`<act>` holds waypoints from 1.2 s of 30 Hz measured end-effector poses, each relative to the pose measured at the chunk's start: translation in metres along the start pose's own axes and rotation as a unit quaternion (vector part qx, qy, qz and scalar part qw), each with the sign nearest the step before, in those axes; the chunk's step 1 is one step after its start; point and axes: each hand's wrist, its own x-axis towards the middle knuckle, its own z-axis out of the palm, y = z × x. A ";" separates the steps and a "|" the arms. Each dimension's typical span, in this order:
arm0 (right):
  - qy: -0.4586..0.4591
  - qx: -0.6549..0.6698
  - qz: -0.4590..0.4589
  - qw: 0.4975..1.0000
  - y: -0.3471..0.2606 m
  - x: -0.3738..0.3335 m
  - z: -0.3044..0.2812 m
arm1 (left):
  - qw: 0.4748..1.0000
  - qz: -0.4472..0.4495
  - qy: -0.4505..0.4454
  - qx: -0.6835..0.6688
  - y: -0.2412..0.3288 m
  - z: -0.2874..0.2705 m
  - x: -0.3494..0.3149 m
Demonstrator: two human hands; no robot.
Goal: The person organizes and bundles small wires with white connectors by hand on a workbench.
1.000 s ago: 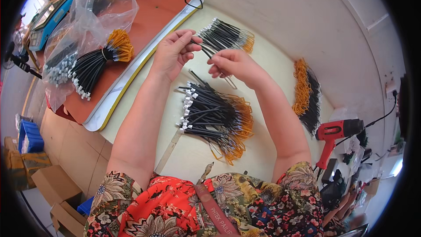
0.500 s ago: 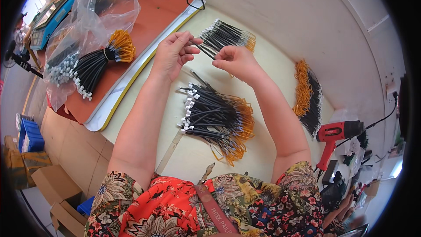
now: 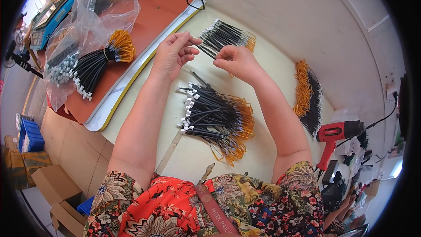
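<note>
My left hand [image 3: 177, 55] and my right hand [image 3: 237, 62] are raised over the table, fingers pinched. Between them stretches a short black cable [image 3: 207, 52]; both hands hold it, and its ends are hidden in the fingers. Just behind lies a row of black cables [image 3: 223, 34] with white connectors on the left and orange wire ends on the right. Below my hands, between my forearms, a larger loose pile of the same black cables [image 3: 210, 109] rests on the table, white connectors to the left and orange wires to the right.
A red heat gun [image 3: 332, 138] stands at the right, near another cable stack [image 3: 308, 98] by the wall. On the reddish-brown board [image 3: 151, 15] at the left lie a tied cable bundle [image 3: 98, 63] and a clear plastic bag [image 3: 125, 11]. Cardboard boxes [image 3: 57, 184] sit at the lower left.
</note>
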 end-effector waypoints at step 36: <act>-0.098 -0.286 -0.039 0.952 -0.007 -0.031 0.018 | 0.994 -0.004 0.104 0.040 -0.006 -0.012 0.004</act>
